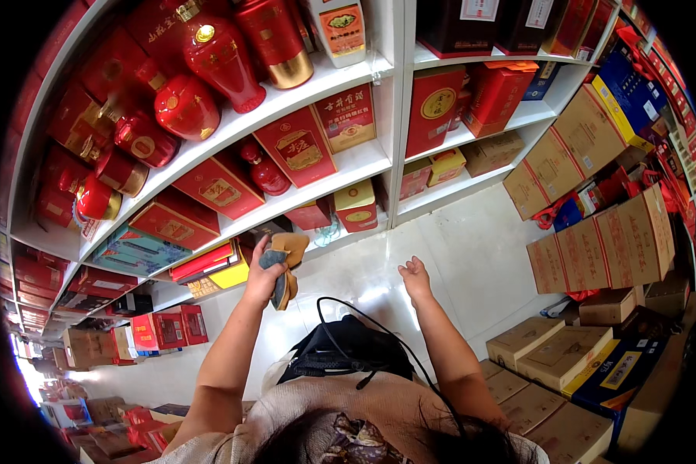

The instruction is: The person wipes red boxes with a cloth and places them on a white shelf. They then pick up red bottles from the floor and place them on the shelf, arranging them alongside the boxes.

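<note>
My left hand (263, 274) grips a folded cloth (290, 249), tan and grey-blue, in front of the lower shelves. My right hand (414, 277) is held over the tiled floor with its fingers partly curled, and nothing shows in it. Past the cloth, the white shelf unit (348, 171) carries red gift boxes (297, 148) and a small red bottle (267, 174). Higher up stand large red glazed bottles (223, 55) with gold trim. A yellow-and-red box (355, 204) sits on the lowest shelf, near the upright divider.
Stacked brown cartons (600, 246) stand on the right, with more cartons (562, 354) and a blue box (612, 371) at the lower right. Red boxes (168, 330) sit on the floor at left. A black cable (383, 325) loops before my body.
</note>
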`<state>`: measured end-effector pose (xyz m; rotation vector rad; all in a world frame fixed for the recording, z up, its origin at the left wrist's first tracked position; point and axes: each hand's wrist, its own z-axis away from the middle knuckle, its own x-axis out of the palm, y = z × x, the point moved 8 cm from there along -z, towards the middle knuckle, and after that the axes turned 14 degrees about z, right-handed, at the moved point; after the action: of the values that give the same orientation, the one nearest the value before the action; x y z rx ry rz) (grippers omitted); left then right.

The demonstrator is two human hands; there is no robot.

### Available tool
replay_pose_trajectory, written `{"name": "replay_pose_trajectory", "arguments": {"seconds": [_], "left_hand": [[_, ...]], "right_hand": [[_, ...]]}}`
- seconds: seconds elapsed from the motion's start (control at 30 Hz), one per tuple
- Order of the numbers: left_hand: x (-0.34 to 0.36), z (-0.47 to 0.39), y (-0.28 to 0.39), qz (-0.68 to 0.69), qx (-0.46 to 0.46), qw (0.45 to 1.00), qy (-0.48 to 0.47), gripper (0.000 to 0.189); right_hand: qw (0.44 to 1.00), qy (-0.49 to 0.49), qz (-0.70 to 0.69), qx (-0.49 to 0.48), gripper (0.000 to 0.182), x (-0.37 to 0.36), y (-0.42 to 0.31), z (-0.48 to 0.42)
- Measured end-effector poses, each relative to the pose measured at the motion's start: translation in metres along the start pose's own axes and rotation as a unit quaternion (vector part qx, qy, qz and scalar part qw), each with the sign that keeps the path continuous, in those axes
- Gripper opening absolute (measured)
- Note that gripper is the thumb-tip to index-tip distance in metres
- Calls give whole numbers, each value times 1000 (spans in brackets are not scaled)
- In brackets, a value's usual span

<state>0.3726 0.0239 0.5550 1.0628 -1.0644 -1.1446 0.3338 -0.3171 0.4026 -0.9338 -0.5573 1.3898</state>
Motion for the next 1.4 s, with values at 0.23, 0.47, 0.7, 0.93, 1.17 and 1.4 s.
{"name": "replay_pose_trajectory", "arguments": {"seconds": [0.23,0.47,0.7,0.93,1.17,1.4], "left_hand": [[42,-91,111,-286,262,921,-25,69],[80,-128,154,-441,312,841,28,86],[78,-159,154,-561,250,790,2,80],[77,-166,149,-551,245,797,-21,77],[72,-170,141,-559,250,790,-37,78],[72,-167,144,-532,241,811,-34,86]], "right_hand": [[999,-3,-28,-19,67,33,-42,-36],[991,-31,-87,-95,66,76,-158,-91],[988,-53,-122,-73,74,130,-241,-156],[977,-34,-189,-97,88,153,-280,-210],[982,-39,-158,-99,94,152,-274,-223],[987,-9,-125,-100,79,149,-264,-206]]}}
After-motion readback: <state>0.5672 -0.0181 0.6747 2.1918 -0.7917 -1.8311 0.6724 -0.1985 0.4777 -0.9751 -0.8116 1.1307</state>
